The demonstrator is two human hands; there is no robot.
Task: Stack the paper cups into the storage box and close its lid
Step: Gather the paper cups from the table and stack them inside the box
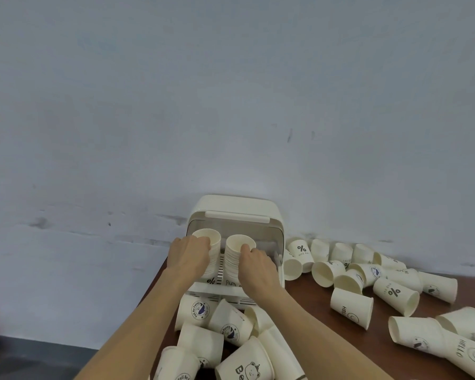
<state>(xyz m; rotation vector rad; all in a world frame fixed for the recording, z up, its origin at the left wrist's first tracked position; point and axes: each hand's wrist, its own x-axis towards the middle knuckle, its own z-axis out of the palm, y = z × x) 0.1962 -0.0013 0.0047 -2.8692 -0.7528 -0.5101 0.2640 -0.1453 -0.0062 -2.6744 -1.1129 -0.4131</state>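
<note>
A dark brown wooden surface meets a pale wall. On it stands your cream plastic storage box, lid raised, holding two stacks of white paper cups. Your left hand and right hand each curl fingers around one stack. Loose printed paper cups lie nearby.

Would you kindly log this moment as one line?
left hand: grips left stack | right hand: grips right stack | box: lid open | loose cups: remain
</note>
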